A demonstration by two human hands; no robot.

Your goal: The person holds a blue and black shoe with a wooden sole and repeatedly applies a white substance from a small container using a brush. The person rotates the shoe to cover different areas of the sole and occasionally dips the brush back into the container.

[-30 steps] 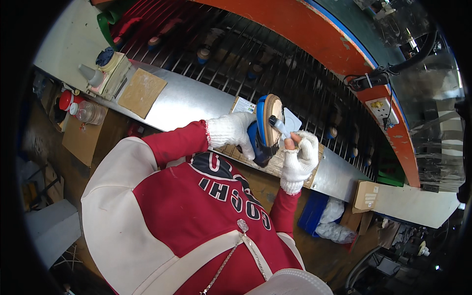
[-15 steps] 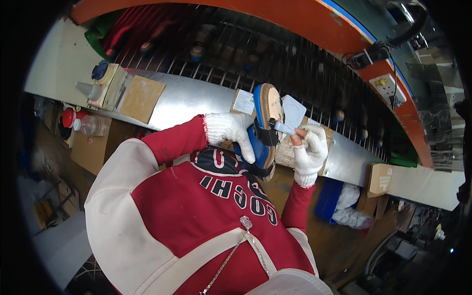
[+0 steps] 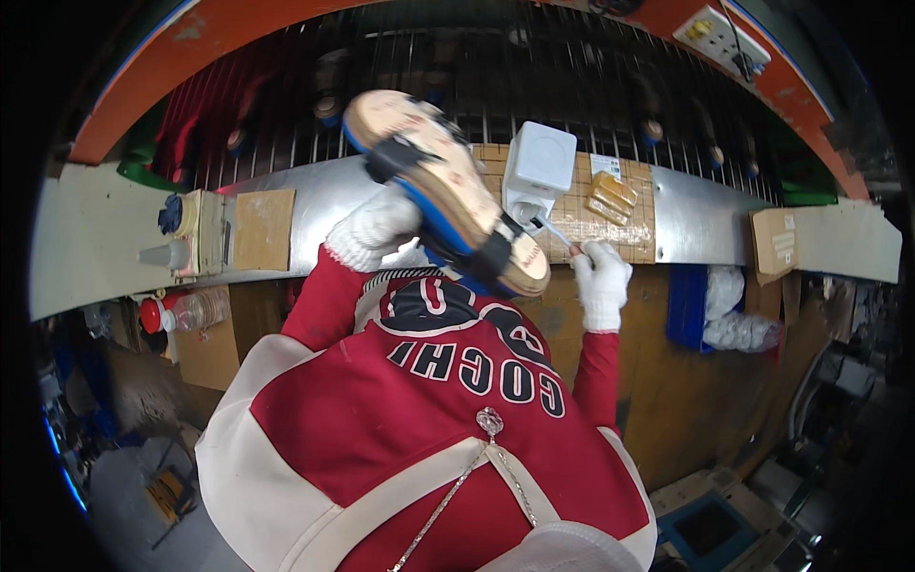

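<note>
My left hand (image 3: pixel 376 229), in a white knit glove, grips a half-made sandal (image 3: pixel 438 176) on a blue last. Its pale underside faces up, with black straps folded over the edges; the last hides most of my fingers. Away to the right, my gloved right hand (image 3: pixel 602 278) pinches a small pale brush (image 3: pixel 555 231) with bare fingertips. The brush's dark tip is at the small open cup of a white plastic dispenser (image 3: pixel 541 164), which stands on a taped cardboard sheet (image 3: pixel 640 214). Whether the tip touches the liquid I cannot tell.
A metal ledge (image 3: pixel 701 224) runs along a dark rod conveyor (image 3: pixel 286 143) carrying several lasts. On the cardboard lies an amber block (image 3: pixel 612 197). A brown board (image 3: pixel 264 229) and a pot with a grey cone (image 3: pixel 167 255) are at left; a blue crate (image 3: pixel 688 305) sits low at right.
The sandal has swung left and tilted, away from the brush. My right hand has brought the brush from the sandal's strap to the dispenser's cup. The whole view has turned.
</note>
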